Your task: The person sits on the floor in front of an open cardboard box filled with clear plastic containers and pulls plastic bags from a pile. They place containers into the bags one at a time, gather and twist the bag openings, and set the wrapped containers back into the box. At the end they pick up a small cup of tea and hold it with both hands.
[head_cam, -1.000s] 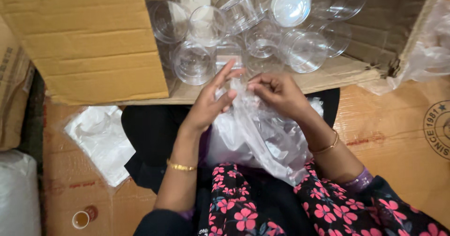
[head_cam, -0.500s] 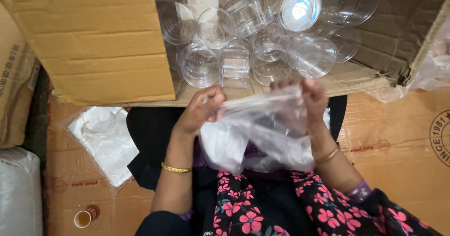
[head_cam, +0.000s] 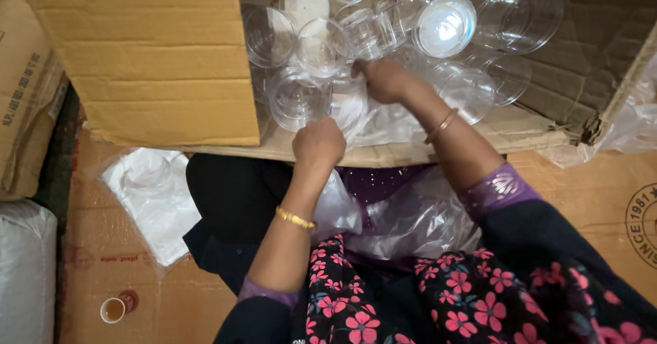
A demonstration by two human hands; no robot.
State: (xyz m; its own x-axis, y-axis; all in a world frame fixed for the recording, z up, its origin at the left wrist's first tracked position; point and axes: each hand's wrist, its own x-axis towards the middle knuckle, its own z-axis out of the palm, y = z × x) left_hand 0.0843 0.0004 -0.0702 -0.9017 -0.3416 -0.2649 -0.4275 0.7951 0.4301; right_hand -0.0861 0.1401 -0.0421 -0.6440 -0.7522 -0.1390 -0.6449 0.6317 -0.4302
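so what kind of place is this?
Probably a small packing workspace on the floor, not a factory line: an open cardboard carton full of clear plastic cups, plastic bags in the lap, flattened cardboard underneath.

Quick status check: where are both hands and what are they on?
Left hand at box edge, gripping clear plastic bag. Right hand inside cardboard box, among clear cups. Nothing blocking.

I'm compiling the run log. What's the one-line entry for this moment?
left hand: at box edge, on clear bag | right hand: among clear plastic cups in cardboard box
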